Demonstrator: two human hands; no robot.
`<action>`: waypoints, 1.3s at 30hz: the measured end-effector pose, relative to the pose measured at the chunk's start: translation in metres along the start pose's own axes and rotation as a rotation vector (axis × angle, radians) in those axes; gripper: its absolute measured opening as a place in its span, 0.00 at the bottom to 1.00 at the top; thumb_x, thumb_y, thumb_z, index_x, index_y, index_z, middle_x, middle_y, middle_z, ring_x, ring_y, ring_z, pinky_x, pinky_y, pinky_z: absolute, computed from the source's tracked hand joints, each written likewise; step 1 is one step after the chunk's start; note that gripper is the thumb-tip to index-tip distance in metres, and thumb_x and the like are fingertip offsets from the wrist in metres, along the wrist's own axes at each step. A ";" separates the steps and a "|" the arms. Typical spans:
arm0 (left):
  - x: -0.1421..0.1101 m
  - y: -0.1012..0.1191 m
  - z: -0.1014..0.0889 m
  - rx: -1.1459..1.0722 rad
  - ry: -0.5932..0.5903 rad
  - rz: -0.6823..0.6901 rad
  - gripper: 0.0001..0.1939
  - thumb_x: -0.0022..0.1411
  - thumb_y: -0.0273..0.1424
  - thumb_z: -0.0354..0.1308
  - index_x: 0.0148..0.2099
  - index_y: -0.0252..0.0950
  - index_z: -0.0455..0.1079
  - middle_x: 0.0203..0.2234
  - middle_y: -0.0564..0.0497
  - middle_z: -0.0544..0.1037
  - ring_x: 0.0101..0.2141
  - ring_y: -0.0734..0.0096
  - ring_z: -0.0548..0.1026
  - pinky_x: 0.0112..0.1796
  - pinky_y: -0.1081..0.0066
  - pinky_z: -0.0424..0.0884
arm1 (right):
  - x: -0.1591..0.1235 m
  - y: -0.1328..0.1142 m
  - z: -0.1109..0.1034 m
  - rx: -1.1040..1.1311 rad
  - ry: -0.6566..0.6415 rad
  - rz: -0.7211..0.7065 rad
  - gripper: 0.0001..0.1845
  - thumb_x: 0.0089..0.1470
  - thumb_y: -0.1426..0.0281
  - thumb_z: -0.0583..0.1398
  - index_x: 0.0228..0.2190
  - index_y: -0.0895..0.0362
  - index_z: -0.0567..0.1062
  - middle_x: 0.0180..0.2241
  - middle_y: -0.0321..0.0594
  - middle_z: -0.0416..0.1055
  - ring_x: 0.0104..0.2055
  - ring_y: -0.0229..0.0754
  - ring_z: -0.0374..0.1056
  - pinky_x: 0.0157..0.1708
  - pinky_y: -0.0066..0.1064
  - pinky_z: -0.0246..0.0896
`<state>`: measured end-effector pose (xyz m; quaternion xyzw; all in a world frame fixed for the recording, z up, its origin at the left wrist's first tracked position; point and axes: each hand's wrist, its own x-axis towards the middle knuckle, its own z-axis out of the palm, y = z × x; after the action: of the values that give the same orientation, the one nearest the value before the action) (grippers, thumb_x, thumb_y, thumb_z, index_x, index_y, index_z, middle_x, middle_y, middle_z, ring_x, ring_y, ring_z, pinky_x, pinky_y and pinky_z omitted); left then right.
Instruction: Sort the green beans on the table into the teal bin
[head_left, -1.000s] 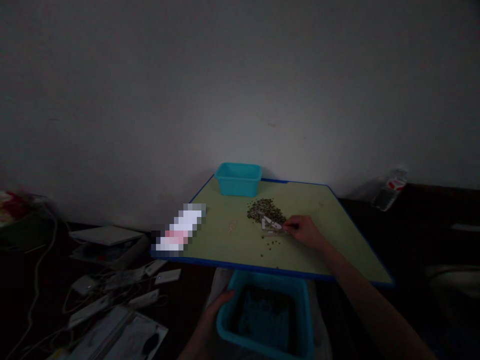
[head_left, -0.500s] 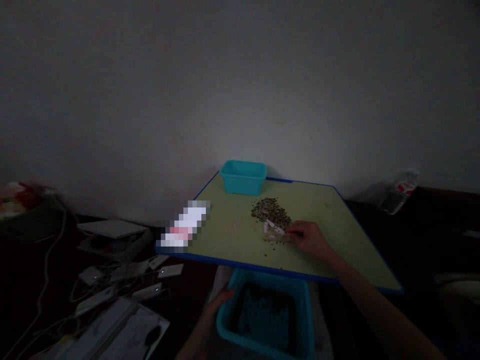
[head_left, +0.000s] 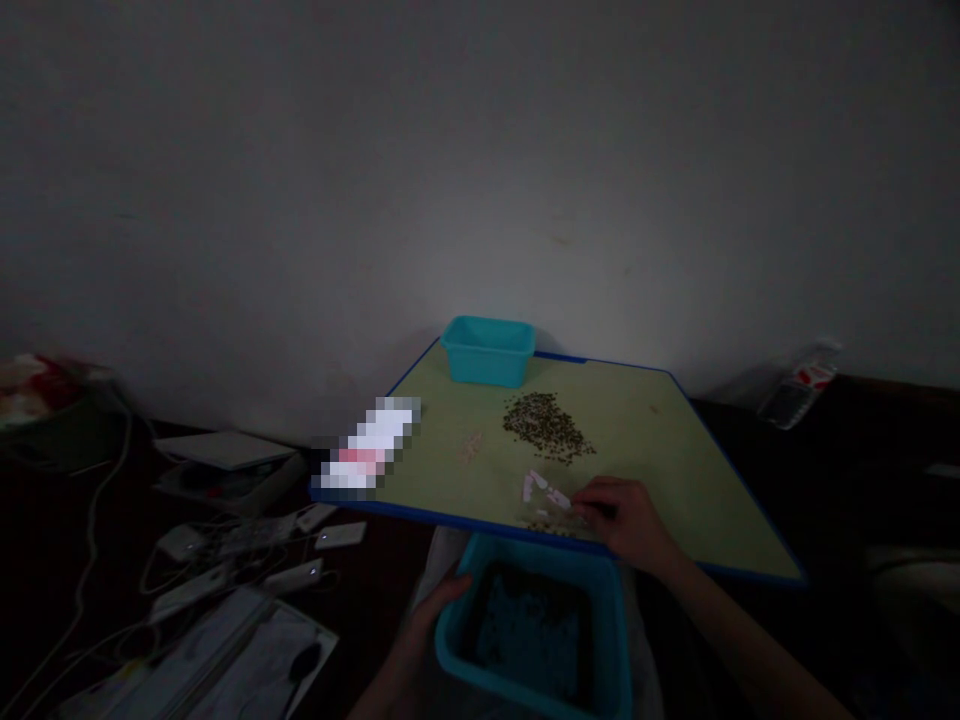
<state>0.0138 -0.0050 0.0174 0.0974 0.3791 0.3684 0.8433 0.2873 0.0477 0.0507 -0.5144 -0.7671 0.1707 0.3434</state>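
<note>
My left hand [head_left: 433, 622] grips the left rim of a turquoise plastic basin [head_left: 448, 655] below the table's front edge. Dark bits lie along the basin's inside. My right hand [head_left: 626, 520] is closed on the right end of a clear plastic piece with white strips [head_left: 553, 497], flat on the table near its front edge. Its exact kind is hard to make out in the dim light. Some small dark grains lie at its front side. Behind it spreads a pile of small dark and pale grains [head_left: 546, 425]. A little heap of pale bits [head_left: 472, 446] sits to the left.
A second turquoise basin [head_left: 487, 365] stands at the back of the blue-edged table [head_left: 660, 430]. A bright pixelated rectangle [head_left: 367, 448] covers the left edge. Chargers and cables [head_left: 292, 578] lie at lower left. A plastic bottle [head_left: 799, 392] is off to the right.
My right hand has drawn the clear plastic piece away from the pile, toward the front edge, with some grains in front of it. My left hand stays on the basin.
</note>
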 end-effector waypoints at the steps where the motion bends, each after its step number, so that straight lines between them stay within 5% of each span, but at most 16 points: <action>1: 0.000 -0.001 0.000 0.012 0.017 0.003 0.33 0.57 0.35 0.61 0.63 0.31 0.64 0.38 0.41 0.86 0.41 0.42 0.82 0.46 0.50 0.73 | -0.002 -0.002 0.000 0.010 -0.005 0.008 0.08 0.55 0.72 0.61 0.30 0.54 0.82 0.28 0.41 0.78 0.30 0.41 0.72 0.32 0.31 0.65; 9: 0.008 -0.005 -0.012 0.005 -0.061 0.014 0.33 0.58 0.36 0.60 0.64 0.31 0.62 0.34 0.41 0.86 0.38 0.42 0.82 0.46 0.48 0.72 | -0.008 -0.010 0.003 0.098 -0.015 0.066 0.09 0.55 0.70 0.61 0.28 0.52 0.82 0.26 0.39 0.77 0.28 0.41 0.72 0.29 0.31 0.64; 16: 0.007 -0.004 -0.006 -0.054 -0.030 -0.035 0.35 0.57 0.36 0.61 0.65 0.33 0.61 0.42 0.39 0.85 0.48 0.41 0.79 0.48 0.48 0.72 | -0.009 -0.010 0.004 0.122 -0.030 0.051 0.08 0.55 0.70 0.61 0.28 0.52 0.82 0.26 0.40 0.77 0.29 0.41 0.72 0.29 0.31 0.65; 28: 0.007 -0.003 -0.009 -0.027 0.000 0.033 0.33 0.56 0.34 0.62 0.63 0.34 0.64 0.44 0.40 0.84 0.50 0.40 0.77 0.51 0.48 0.70 | 0.043 0.033 -0.023 -0.100 0.191 0.097 0.11 0.55 0.66 0.60 0.32 0.54 0.83 0.31 0.42 0.79 0.32 0.43 0.73 0.32 0.31 0.64; 39: 0.007 -0.003 -0.007 0.010 0.016 0.047 0.35 0.57 0.35 0.61 0.65 0.32 0.61 0.43 0.39 0.84 0.47 0.41 0.79 0.49 0.49 0.71 | 0.045 0.043 -0.003 -0.122 0.197 0.031 0.11 0.57 0.70 0.59 0.35 0.54 0.83 0.32 0.42 0.79 0.32 0.42 0.72 0.33 0.31 0.64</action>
<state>0.0133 -0.0027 0.0069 0.1074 0.3852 0.3872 0.8308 0.3076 0.1054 0.0420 -0.5602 -0.7307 0.0775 0.3824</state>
